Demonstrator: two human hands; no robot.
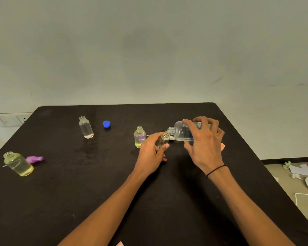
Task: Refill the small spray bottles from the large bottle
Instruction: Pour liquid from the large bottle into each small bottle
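- The pouring step is in hand: the right hand (204, 139) is wrapping its fingers and thumb round the large bottle (182, 133), tipping it almost flat with its open neck pointing left.
- That neck is sitting just beside and slightly above the mouth of a small spray bottle (163, 140), which the left hand (152, 151) is gripping between curled fingers and thumb, roughly upright, towards the far right part of the worktop (96, 183).
- I cannot tell whether liquid is actually passing between the two mouths; the small bottle is looking nearly empty.
- Next, by my judgement, the mouths need lining up closely and the large bottle tilting slowly, since the small opening is narrow and a spill onto the worktop is likely.
- Another small bottle (140, 137), holding yellowish liquid and uncapped, is standing just left of the left hand.
- A clear bottle (85, 127) is standing well apart towards the far left, with a blue cap (106, 124) near it.
- A yellowish bottle (18, 163) is standing near the left edge beside a purple sprayer top (34, 159).
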